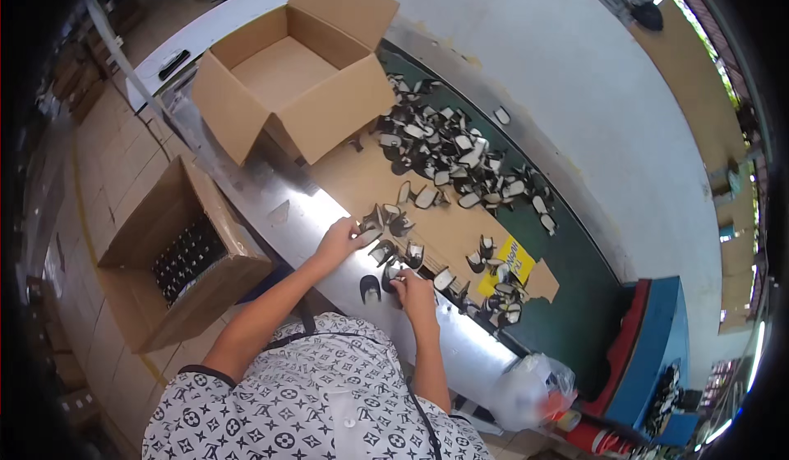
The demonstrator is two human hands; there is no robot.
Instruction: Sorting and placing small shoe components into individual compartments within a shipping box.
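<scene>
A small black-and-white part (370, 234) is pinched by the left hand (339, 242) at the near edge of the bench (460, 341); another part (400, 278) is clamped by the right hand (413, 289) just beside it. A heap of like parts (452, 152) is spread beyond, near an open cardboard box (292, 78)

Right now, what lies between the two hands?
In the head view, a few small black-and-white parts lie on the bench between the left hand and the right hand.
</scene>
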